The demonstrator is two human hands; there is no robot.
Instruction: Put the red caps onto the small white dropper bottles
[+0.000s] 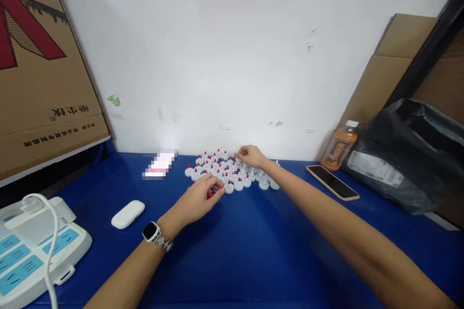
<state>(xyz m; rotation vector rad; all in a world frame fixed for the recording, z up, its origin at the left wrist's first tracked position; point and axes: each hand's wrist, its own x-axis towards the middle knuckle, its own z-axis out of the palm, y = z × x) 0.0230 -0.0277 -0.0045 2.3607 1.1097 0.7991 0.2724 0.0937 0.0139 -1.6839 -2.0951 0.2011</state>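
Several small white caps with red tips (232,174) stand in a cluster on the blue table (253,241) near the wall. My left hand (197,199), with a watch on its wrist, rests at the cluster's near edge, its fingers curled round small red pieces (210,194). Farther back, my right hand (251,156) reaches over the cluster's far side, with fingertips pinched together on one of the caps there.
A white oval case (127,214) lies left of my left arm, and a white charging unit with a cable (32,246) sits at the far left. A phone (332,182), an orange drink bottle (340,146) and a black bag (409,154) are at right. Cardboard boxes (43,67) lean against the wall.
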